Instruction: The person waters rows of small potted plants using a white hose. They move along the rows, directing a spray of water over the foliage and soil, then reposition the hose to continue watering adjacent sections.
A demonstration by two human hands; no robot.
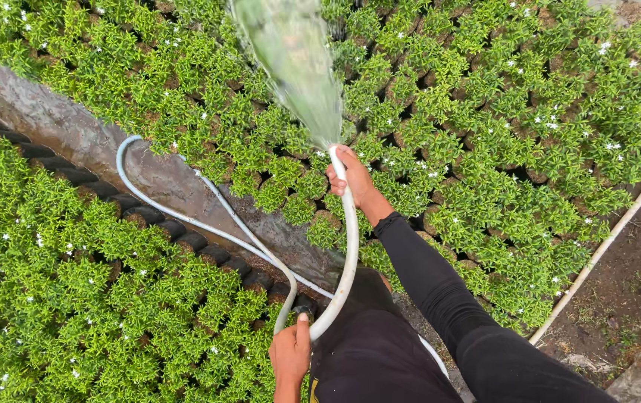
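Water (294, 67) fans out in a broad, pale spray from the end of a white flexible garden hose (349, 246) over a dense bed of small green potted plants with tiny white flowers (485, 112). The right hand (350, 177), at the end of a black long sleeve (429, 276), is clenched around the hose just below its mouth, a finger pressed over the opening where the spray begins. The left hand (291, 357), low in the view, grips the same hose further back, thumb laid along it, at the point where the line bends upward. From there the hose curves away to the left and loops over a wet, narrow dirt path (59, 123) that runs between two plant beds. Rows of black round nursery pots (186, 242) edge the near bed on the left. On the right, a pale straight pipe (611, 235) borders the watered bed, with bare dark soil (634, 283) beyond it.
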